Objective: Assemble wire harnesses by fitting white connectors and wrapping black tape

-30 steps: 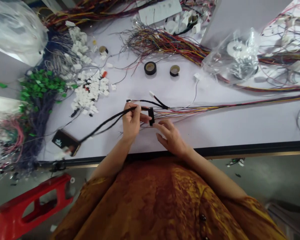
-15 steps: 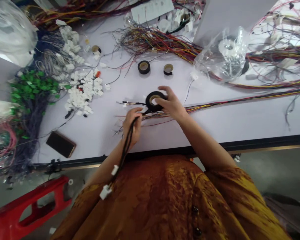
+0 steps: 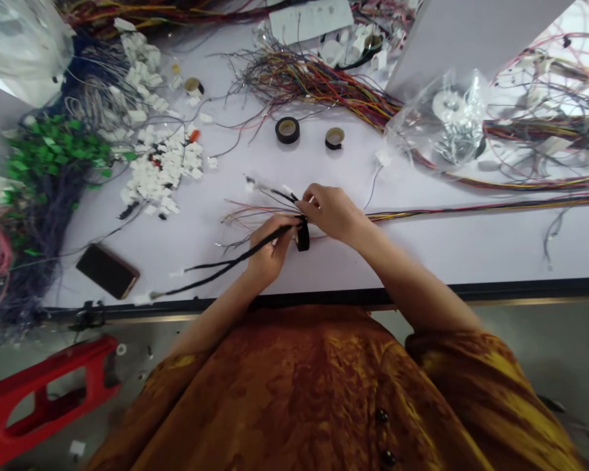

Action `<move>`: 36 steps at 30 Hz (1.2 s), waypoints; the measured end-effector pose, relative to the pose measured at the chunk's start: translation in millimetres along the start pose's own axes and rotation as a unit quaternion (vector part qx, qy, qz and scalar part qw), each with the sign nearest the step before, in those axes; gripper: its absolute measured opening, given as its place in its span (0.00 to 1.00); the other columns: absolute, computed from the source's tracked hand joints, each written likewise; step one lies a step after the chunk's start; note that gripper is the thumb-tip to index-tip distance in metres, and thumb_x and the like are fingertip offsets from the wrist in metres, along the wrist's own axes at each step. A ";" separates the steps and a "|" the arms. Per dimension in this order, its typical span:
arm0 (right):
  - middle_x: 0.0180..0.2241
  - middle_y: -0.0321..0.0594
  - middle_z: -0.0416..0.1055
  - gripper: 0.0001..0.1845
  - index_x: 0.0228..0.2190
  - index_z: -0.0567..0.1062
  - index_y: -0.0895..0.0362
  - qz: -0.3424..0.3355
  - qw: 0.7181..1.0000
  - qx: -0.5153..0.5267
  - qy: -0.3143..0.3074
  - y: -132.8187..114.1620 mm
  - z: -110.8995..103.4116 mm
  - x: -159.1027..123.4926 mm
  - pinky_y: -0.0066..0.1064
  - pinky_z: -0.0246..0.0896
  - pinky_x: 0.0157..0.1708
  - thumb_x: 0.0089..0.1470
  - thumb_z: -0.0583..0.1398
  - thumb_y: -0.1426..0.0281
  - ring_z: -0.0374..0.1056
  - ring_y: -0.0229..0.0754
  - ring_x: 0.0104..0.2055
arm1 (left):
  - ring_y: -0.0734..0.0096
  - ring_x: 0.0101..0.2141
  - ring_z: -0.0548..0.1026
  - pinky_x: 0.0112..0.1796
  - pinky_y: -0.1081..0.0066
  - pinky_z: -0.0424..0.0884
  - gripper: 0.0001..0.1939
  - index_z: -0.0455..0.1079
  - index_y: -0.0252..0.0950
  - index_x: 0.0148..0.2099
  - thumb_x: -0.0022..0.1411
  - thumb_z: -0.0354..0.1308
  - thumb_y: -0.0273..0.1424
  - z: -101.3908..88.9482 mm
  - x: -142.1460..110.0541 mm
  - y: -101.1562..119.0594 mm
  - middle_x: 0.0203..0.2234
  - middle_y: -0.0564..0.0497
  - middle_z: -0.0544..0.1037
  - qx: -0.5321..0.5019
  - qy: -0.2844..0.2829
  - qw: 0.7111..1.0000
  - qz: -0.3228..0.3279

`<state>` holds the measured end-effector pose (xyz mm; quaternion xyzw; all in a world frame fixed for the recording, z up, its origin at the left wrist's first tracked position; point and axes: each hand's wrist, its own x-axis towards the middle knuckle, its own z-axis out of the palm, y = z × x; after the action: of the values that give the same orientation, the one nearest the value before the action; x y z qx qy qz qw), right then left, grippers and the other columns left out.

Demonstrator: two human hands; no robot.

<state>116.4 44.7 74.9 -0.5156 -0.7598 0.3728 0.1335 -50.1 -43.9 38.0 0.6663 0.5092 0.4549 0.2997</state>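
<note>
My left hand (image 3: pixel 269 252) is closed around black-taped wire branches (image 3: pixel 235 261), which run out to the lower left and end in pale connectors. Thumb and fingertips pinched, my right hand (image 3: pixel 334 212) grips the wire harness (image 3: pixel 412 211) where the branches join it. A roll of black tape (image 3: pixel 302 235) hangs edge-on between the two hands, close to the left fingertips. Beyond the fingers, a short dark branch (image 3: pixel 282 195) with small connectors points up and left. Loose thin wire ends (image 3: pixel 240 212) fan out left of the hands. The exact spot under the fingertips is hidden.
Two more tape rolls, one black (image 3: pixel 287 130) and one thinner (image 3: pixel 334 138), lie farther back. White connectors (image 3: pixel 161 167) are heaped at left, near a phone (image 3: pixel 108 270). A large wire bundle (image 3: pixel 324 82) and a clear plastic bag (image 3: pixel 444 121) lie behind.
The tape roll has gone from lying flat in my right hand to hanging edge-on below the harness. My right fingers now pinch the harness. The taped branches have swung from my lap onto the table.
</note>
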 end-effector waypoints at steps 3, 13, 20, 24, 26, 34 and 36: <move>0.37 0.53 0.78 0.14 0.40 0.77 0.62 -0.030 0.989 -0.104 -0.099 -18.4 -7.9 16.9 0.36 0.64 0.40 0.62 0.56 0.66 0.73 0.48 0.40 | 0.67 0.45 0.78 0.46 0.66 0.75 0.06 0.70 0.38 0.45 0.70 0.52 0.28 2.9 -8.0 0.8 0.43 0.46 0.80 0.133 -0.026 0.988 0.076; 0.28 0.43 0.75 0.05 0.27 0.78 0.61 -0.017 0.956 -0.178 -0.231 -41.8 26.4 60.8 0.42 0.67 0.44 0.43 0.66 0.76 0.74 0.50 0.39 | 0.66 0.43 0.79 0.44 0.66 0.73 0.06 0.69 0.38 0.43 0.69 0.51 0.25 9.5 -27.4 -5.5 0.45 0.45 0.81 0.211 -0.068 0.954 0.201; 0.31 0.38 0.70 0.13 0.41 0.73 0.59 0.024 0.994 0.087 0.056 41.1 -1.6 16.1 0.31 0.63 0.35 0.54 0.58 0.67 0.65 0.38 0.32 | 0.69 0.40 0.78 0.40 0.68 0.75 0.09 0.70 0.39 0.41 0.69 0.57 0.39 6.6 -20.3 -29.2 0.41 0.47 0.78 -0.095 0.111 0.987 -0.072; 0.29 0.36 0.68 0.18 0.42 0.72 0.58 0.085 0.972 0.196 0.097 55.6 1.0 -15.6 0.29 0.64 0.29 0.56 0.59 0.58 0.63 0.36 0.27 | 0.72 0.34 0.79 0.32 0.72 0.75 0.15 0.72 0.38 0.44 0.63 0.63 0.44 19.5 -0.3 -37.9 0.41 0.46 0.79 -0.191 0.028 0.976 -0.101; 0.33 0.39 0.71 0.26 0.53 0.68 0.56 0.090 0.964 0.222 0.113 54.2 5.9 -26.9 0.31 0.67 0.29 0.56 0.60 0.56 0.67 0.38 0.28 | 0.75 0.27 0.78 0.25 0.74 0.72 0.17 0.71 0.37 0.40 0.62 0.64 0.46 24.3 11.0 -37.4 0.34 0.49 0.79 -0.212 0.030 0.969 -0.121; 0.55 0.53 0.70 0.28 0.62 0.63 0.55 -0.051 0.986 0.086 0.131 39.7 65.2 -84.0 0.42 0.71 0.47 0.63 0.55 0.61 0.73 0.47 0.45 | 0.78 0.17 0.74 0.14 0.77 0.64 0.16 0.62 0.40 0.40 0.66 0.58 0.47 18.4 42.6 -0.8 0.30 0.53 0.80 -0.195 0.060 0.963 -0.177; 0.48 0.50 0.74 0.20 0.54 0.72 0.55 -0.073 0.987 0.090 0.114 36.0 63.0 -86.1 0.37 0.71 0.42 0.64 0.53 0.62 0.73 0.44 0.39 | 0.75 0.23 0.79 0.22 0.76 0.73 0.15 0.63 0.40 0.41 0.68 0.56 0.46 19.3 38.5 5.9 0.33 0.52 0.80 -0.177 0.051 0.971 -0.154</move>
<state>141.2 -51.6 21.9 -0.4840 -0.7382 0.3679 0.2925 -27.6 -7.9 46.9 0.4921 0.5314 0.5201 0.4527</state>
